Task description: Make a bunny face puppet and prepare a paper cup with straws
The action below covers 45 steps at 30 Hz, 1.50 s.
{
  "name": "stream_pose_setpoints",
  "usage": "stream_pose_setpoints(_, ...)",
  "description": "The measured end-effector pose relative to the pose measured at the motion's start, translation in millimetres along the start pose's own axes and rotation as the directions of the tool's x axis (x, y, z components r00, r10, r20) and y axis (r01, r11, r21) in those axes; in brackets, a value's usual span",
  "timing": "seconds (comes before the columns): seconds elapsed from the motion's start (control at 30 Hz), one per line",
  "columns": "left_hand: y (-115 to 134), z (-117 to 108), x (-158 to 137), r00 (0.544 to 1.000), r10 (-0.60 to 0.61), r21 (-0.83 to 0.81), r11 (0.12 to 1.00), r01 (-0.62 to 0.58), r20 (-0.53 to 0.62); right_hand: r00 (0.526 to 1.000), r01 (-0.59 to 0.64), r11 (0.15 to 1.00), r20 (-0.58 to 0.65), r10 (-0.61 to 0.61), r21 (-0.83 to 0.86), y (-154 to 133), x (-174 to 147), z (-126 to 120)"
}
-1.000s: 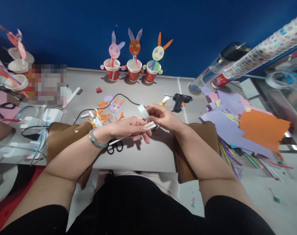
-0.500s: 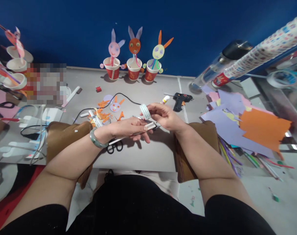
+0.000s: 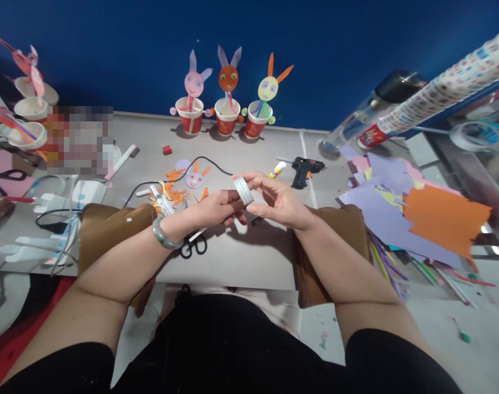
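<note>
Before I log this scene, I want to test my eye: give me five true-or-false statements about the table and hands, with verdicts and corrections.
1. A white roll is between the left hand and the right hand. True.
2. The bangle is on the right wrist. False: the bangle is on the left wrist.
3. Three cups with rabbit heads stand near the blue wall. True.
4. The glue gun is yellow. False: the glue gun is black.
5. The large orange sheet lies left of the glue gun. False: the large orange sheet lies right of it.
</note>
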State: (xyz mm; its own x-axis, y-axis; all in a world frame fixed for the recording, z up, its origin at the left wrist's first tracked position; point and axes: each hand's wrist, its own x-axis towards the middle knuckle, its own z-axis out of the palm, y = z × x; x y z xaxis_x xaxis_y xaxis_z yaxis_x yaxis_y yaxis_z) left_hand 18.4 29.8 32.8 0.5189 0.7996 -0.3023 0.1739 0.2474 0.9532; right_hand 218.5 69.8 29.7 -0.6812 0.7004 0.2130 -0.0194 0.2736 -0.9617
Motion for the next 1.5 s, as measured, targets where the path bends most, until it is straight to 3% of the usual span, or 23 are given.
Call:
stream_pose_setpoints(0.07,-2,-1,2,0.991,0.062,0.112,0.993,-0.048,-0.12,0.999,-0.011,1.0,-0.046,0.01,-0.012,1,0,2)
stream_pose_setpoints(0.17,-4,-2,4,0.94,0.181,0.3,0.95,-0.091,-0.289,0.994,0.009,0.999,-0.104,-0.015,-0.052,3,1,4)
stream_pose_setpoints(0.3,-6,-3,3,0.883,0.285,0.446,0.89,-0.098,-0.373,0.984,0.054,0.99,-0.159,-0.075,-0.131,6,1,6)
stream_pose_setpoints(0.5,-8,-2,4,0.843,0.352,0.529,0.843,-0.096,-0.408,0.942,0.112,0.941,-0.269,-0.203,-0.319,10,0,11)
stream_pose_setpoints(0.73,-6,-2,3,0.847,0.353,0.609,0.792,-0.044,-0.397,0.941,0.155,0.934,-0.238,-0.238,-0.322,7,-1,12)
stream_pose_setpoints(1.03,-11,2,2,0.853,0.396,0.845,0.528,0.091,-0.34,0.923,0.135,0.933,-0.299,-0.241,-0.334,-7,-7,26)
stream_pose_setpoints(1.23,-16,-2,2,0.813,0.469,0.913,0.369,0.174,-0.345,0.916,0.088,0.924,-0.335,-0.222,-0.373,-18,-13,36)
stream_pose_setpoints(1.37,-15,-3,1,0.8,0.501,0.93,0.32,0.184,-0.331,0.914,0.069,0.921,-0.346,-0.213,-0.384,-24,-16,39)
stream_pose_setpoints(1.5,-13,-4,0,0.774,0.514,0.918,0.332,0.218,-0.37,0.919,0.04,0.921,-0.349,-0.186,-0.387,-29,-19,40)
